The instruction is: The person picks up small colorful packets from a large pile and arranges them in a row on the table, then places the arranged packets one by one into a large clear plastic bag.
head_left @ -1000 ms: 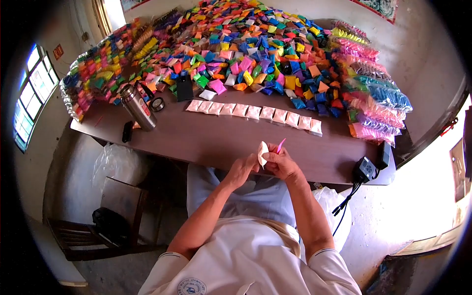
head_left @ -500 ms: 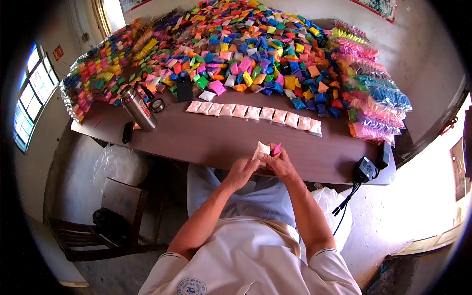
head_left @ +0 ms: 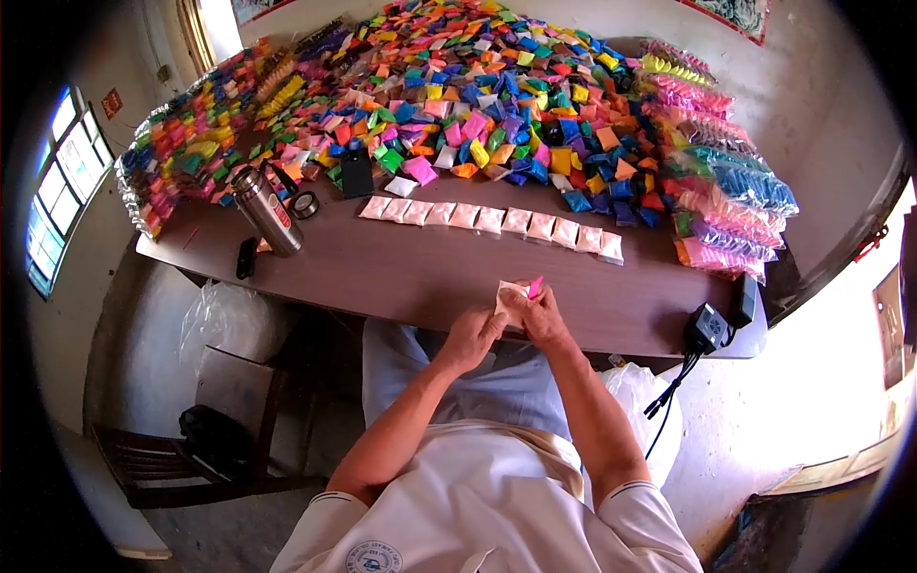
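Observation:
A small pale pink sachet (head_left: 506, 297) is held up over the table's near edge, between both hands. My left hand (head_left: 472, 338) pinches its lower left side with closed fingers. My right hand (head_left: 541, 317) lies with the thumb across the sachet's face, and a bright pink piece (head_left: 535, 286) sticks up from its curled fingers; what that piece is I cannot make out. Beyond the hands runs a row of pale pink sachets (head_left: 489, 220), laid side by side on the brown table (head_left: 401, 272).
A large heap of coloured sachets (head_left: 458, 105) covers the back of the table. Bagged stacks (head_left: 731, 201) stand at right, near a black device with cables (head_left: 708, 328). A steel flask (head_left: 267, 212), a tape roll (head_left: 305, 204) and a black box (head_left: 357, 174) stand left.
The right thumb has moved up across the sachet's face, and the sachet now faces the camera more squarely. The bright pink piece has turned and looks narrower. The sachet row is unchanged.

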### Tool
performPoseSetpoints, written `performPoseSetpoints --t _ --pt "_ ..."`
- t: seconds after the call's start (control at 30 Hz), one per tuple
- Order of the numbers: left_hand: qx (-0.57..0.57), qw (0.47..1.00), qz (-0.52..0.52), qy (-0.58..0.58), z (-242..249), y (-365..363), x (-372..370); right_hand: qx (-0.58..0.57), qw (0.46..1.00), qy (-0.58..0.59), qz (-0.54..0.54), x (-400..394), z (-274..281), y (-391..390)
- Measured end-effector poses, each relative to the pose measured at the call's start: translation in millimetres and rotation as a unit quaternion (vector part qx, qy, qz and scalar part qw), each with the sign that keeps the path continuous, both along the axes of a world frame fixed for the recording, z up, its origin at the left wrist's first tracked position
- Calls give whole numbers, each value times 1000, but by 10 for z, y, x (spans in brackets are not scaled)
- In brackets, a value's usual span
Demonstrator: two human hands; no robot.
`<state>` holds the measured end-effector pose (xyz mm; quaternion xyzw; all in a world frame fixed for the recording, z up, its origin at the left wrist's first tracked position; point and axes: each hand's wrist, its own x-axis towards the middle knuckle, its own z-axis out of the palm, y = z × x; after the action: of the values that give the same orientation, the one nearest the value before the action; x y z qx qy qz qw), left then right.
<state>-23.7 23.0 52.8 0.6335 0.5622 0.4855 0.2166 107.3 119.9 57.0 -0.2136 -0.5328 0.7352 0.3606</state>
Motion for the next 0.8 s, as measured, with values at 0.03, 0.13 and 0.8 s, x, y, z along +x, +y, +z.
performPoseSetpoints --t 0.03,0.13,0.8 --pt "2 1000 0 0 2 -5 4 2 1000 8 -13 1 30 -20" --pt "-34 997 18 -60 -1 -7 -12 -72 997 -37 2 115 -28 67" --pt "-70 990 -21 -118 -62 31 -80 -209 972 66 89 163 -34 138"
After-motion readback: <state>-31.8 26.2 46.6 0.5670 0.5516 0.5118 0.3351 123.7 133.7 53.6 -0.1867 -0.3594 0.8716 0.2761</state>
